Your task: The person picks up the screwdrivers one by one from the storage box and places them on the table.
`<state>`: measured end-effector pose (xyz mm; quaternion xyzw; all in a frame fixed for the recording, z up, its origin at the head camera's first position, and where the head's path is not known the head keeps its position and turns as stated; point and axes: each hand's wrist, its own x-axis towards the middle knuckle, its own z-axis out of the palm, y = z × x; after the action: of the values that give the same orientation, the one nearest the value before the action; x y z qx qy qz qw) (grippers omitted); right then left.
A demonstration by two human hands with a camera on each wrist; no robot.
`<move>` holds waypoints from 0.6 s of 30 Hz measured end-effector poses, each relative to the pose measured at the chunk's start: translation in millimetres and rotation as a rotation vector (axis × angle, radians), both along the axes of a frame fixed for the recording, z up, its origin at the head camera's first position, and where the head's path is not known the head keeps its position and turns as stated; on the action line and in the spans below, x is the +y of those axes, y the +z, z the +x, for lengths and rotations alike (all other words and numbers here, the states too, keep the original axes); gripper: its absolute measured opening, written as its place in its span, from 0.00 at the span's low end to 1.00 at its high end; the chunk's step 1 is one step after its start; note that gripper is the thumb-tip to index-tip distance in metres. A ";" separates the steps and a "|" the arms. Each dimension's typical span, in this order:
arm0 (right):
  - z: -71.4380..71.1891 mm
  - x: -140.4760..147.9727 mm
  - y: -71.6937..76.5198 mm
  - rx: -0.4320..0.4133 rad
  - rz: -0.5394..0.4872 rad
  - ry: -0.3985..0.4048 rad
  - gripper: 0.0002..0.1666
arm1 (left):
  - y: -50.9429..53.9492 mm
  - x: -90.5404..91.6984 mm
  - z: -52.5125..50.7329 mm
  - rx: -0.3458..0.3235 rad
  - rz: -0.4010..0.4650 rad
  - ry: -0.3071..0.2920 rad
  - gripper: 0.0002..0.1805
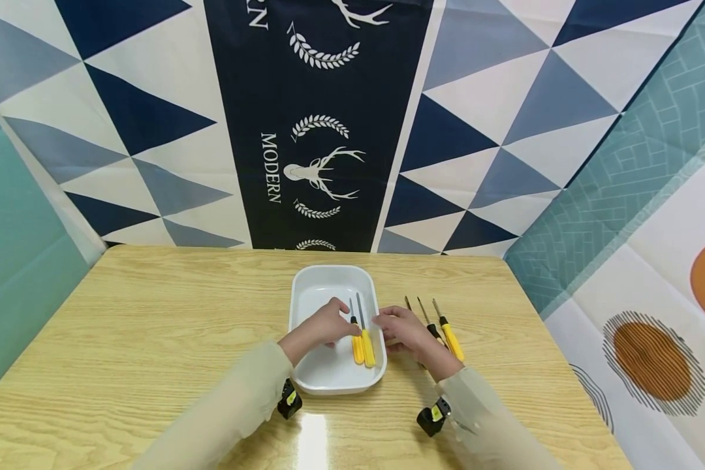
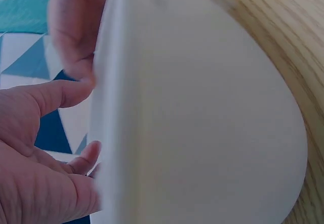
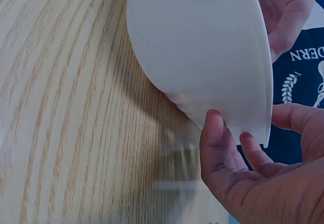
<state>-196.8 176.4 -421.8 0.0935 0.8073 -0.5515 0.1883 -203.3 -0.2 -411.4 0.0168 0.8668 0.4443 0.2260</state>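
Observation:
Two yellow-handled screwdrivers lie side by side in the right half of a white tray (image 1: 311,375), their shafts pointing to the back. My left hand (image 1: 326,323) is over the tray, its thumb beside the handle of the left screwdriver (image 1: 358,349); the right screwdriver (image 1: 368,349) lies against it. In the left wrist view the tray wall (image 2: 212,107) hides part of that hand (image 2: 40,148), whose fingers are loosely bent. My right hand (image 1: 408,333) grips the tray's right side, thumb over the rim and fingertips against the outer wall, as the right wrist view shows (image 3: 273,178).
Right of the tray, partly behind my right hand and forearm, several dark and yellow tools lie on the wooden table (image 1: 182,326); the rightmost is a yellow-handled screwdriver (image 1: 452,339). A patterned cloth (image 1: 317,130) hangs behind the table.

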 end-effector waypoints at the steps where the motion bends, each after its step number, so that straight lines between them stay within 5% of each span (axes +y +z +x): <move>1: -0.2 0.3 -0.1 0.000 -0.003 -0.001 0.26 | 0.1 1.9 0.2 0.003 -0.015 -0.007 0.28; 12: -0.6 1.7 -3.0 0.009 -0.016 -0.005 0.26 | 0.3 11.9 -9.9 -0.086 -0.010 0.049 0.26; 18: 0.4 0.1 -0.2 0.004 -0.004 -0.006 0.26 | -3.0 15.0 -14.1 -0.083 -0.084 0.030 0.25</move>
<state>-196.4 176.5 -422.0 0.0944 0.8061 -0.5540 0.1852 -217.3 14.8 -414.3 -0.0238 0.8746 0.4113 0.2555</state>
